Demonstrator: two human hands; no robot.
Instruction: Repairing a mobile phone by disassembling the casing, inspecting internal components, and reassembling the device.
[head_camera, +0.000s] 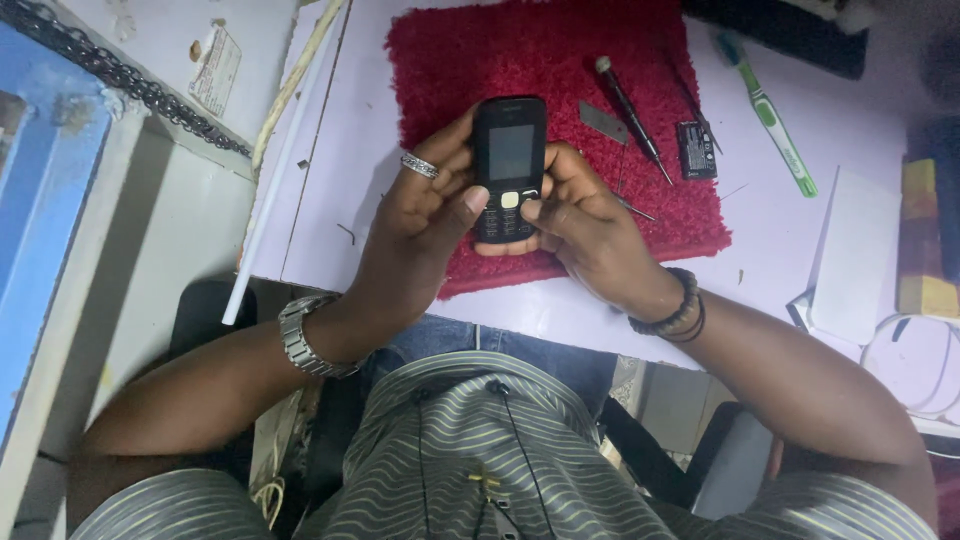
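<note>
Light is dim and cool, cast from above, leaving the pale counter a lilac tint. Soft shadows pool under the forearms and chair. The red mat looks sharp; the upper right corner goes dark and blurred.

Single head-worn view, steeply downward and close, over lap, hands and red mat on desk
</note>
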